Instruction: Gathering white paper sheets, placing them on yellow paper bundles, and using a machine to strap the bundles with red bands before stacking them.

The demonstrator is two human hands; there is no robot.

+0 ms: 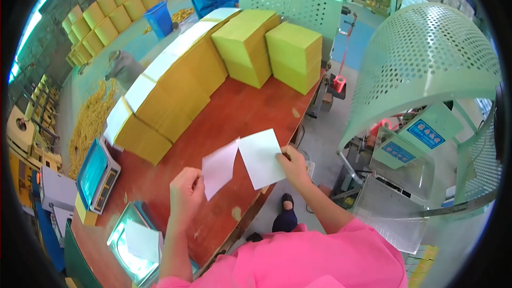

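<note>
At the far left a flat weighing scale [97, 175] with a glassy blue-green top is sitting on the smooth reddish wooden table [234, 114]. Beside it, long stacks of yellow paper [170, 93] topped with white sheets are lining the table's left edge. The left hand [185, 192] is pinching a thin, pale pink sheet [218, 168] at its lower corner, above the table. The right hand [292, 164] is pinching a crisp white rectangular sheet [261, 157] at its right edge, overlapping the pink one. Farther right, a perforated, curved pale green metal guard [421, 64] is arching over a machine.
</note>
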